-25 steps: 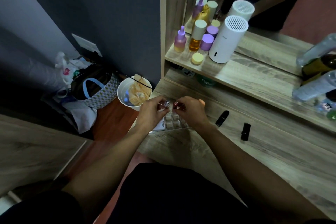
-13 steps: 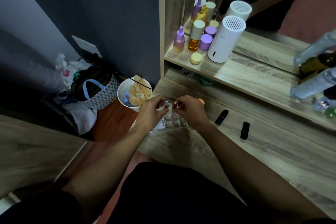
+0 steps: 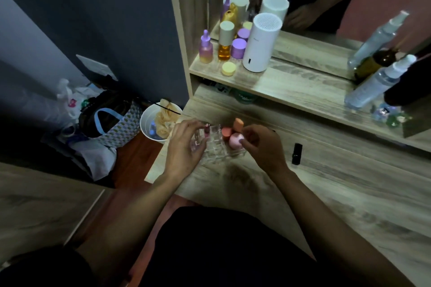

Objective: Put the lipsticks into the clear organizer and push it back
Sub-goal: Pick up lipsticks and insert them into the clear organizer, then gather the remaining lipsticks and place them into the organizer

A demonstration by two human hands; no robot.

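The clear organizer [image 3: 218, 148] stands near the desk's left front corner, between my hands. A dark red lipstick [image 3: 206, 132] stands upright in a back-left slot, and my left hand [image 3: 186, 147] pinches its top with the fingertips. Orange sponges [image 3: 233, 129] and a pink sponge [image 3: 234, 141] fill the organizer's right side. My right hand [image 3: 263, 145] is curled at that end, thumb against the pink sponge; whether it grips anything is hidden. A black lipstick [image 3: 296, 154] lies on the desk to the right of that hand.
The wooden desk [image 3: 338, 193] stretches to the right. A shelf above it carries purple and yellow bottles [image 3: 225, 41], a white cylinder [image 3: 260, 42] and spray bottles [image 3: 375, 81], with a mirror behind. A white bin [image 3: 155, 123] and bags stand on the floor to the left.
My hands have parted. The lipstick held between them has gone down into a slot under my left hand. My right hand moved right, uncovering the sponges and hiding one black lipstick.
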